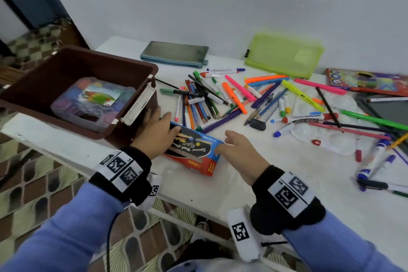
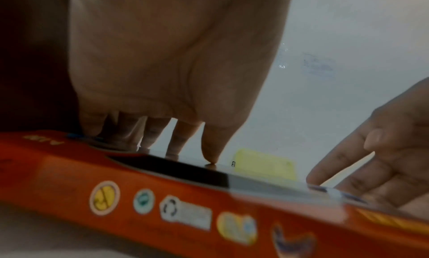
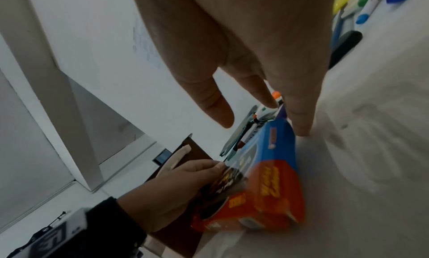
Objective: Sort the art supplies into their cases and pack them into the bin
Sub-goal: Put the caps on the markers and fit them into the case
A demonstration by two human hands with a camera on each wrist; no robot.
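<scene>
As sorted: one bin [image 1: 55, 77], two pouches [image 1: 174, 54].

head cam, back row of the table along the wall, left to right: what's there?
Brown bin → grey-blue pencil case → green mesh pouch → red-edged flat box.

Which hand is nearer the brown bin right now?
Left. The left hand sits at the crayon box's near-bin end, right beside the brown bin; the right hand is at the box's far end, away from it.
</scene>
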